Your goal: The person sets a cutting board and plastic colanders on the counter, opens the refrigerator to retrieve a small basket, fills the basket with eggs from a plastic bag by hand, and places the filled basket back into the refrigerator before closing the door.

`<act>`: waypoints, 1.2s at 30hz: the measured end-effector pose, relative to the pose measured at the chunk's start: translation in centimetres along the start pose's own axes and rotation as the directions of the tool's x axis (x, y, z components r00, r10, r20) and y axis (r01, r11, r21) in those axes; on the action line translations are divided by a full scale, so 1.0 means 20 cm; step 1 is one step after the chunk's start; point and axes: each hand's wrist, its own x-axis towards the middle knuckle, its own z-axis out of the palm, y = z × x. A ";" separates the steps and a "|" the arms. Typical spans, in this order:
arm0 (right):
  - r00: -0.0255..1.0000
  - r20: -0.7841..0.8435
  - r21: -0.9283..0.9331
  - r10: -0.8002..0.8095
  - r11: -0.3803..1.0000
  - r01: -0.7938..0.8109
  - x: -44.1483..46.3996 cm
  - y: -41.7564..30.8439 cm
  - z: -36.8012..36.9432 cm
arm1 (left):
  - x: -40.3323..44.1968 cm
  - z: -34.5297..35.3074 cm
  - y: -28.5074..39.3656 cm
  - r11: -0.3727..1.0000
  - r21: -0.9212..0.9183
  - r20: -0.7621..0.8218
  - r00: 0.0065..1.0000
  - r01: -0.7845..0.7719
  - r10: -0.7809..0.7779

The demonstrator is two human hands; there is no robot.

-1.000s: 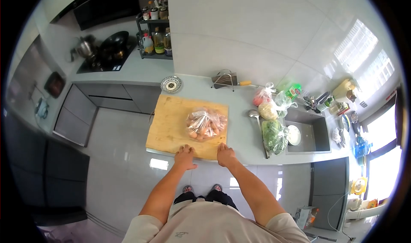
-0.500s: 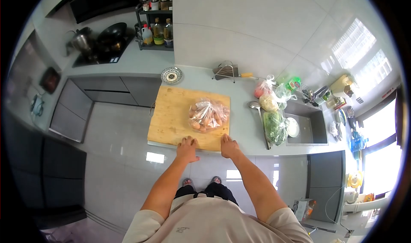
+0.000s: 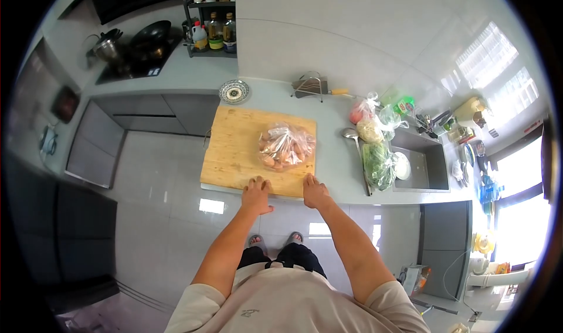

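A clear plastic bag of brown eggs or similar round brown items [image 3: 285,148] lies on a wooden cutting board [image 3: 230,151]; wrinkled plastic blurs its contents. My left hand [image 3: 256,196] rests on the board's front edge, fingers spread and thumb out to the side, below the bag. At the front right corner of the board is my right hand [image 3: 315,191], its fingers laid over the corner and its thumb hidden. Neither hand touches the bag.
Right of the board lie a ladle [image 3: 358,157], bagged greens [image 3: 377,166] and other produce bags [image 3: 369,129], beside a sink [image 3: 431,163]. Behind stand a patterned plate [image 3: 234,91] and a rack with a cleaver [image 3: 311,87]. A stove [image 3: 138,60] is far left.
The counter and everything on it sit slightly higher in the view, as the camera has tilted. Both hands keep their places at the board's front edge, and the bag has not moved.
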 end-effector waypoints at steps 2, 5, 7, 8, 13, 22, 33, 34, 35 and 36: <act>1.000 0.006 -0.005 0.001 1.000 -0.001 0.01 0.00 0.01 | 0.00 -0.01 0.00 1.000 0.002 0.006 1.000 -0.006 0.006; 1.000 0.020 -0.013 0.002 1.000 -0.002 0.03 0.01 0.02 | -0.01 -0.02 0.00 1.000 0.010 0.030 1.000 -0.008 0.008; 1.000 0.022 0.014 0.008 1.000 -0.008 0.02 0.00 -0.01 | 0.01 -0.01 0.00 1.000 0.017 0.021 1.000 -0.009 0.008; 1.000 0.020 0.027 -0.001 1.000 0.001 0.00 0.00 0.00 | 0.02 0.01 0.00 1.000 0.020 0.012 1.000 -0.013 0.013; 0.999 -0.045 0.075 0.017 0.997 -0.014 0.04 0.00 0.07 | 0.01 -0.02 0.00 0.999 0.010 -0.004 0.999 -0.041 0.041; 0.935 -0.355 0.393 0.011 0.909 0.138 -0.17 0.18 0.11 | 0.07 0.05 0.15 0.998 0.014 -0.094 0.993 -0.064 0.065; 0.602 -0.506 0.856 0.618 0.445 0.262 -0.85 0.98 0.46 | 0.20 0.13 1.14 0.776 -0.481 -0.342 0.902 -0.409 0.264; 0.595 -0.468 0.881 0.653 0.395 0.259 -0.89 1.05 0.50 | 0.21 0.14 1.20 0.736 -0.541 -0.334 0.907 -0.407 0.256; 0.586 -0.433 0.901 0.685 0.349 0.258 -0.92 1.12 0.53 | 0.22 0.14 1.26 0.721 -0.561 -0.331 0.909 -0.406 0.254; 0.582 -0.421 0.907 0.696 0.336 0.254 -0.95 1.18 0.55 | 0.23 0.14 1.32 0.705 -0.582 -0.332 0.910 -0.405 0.249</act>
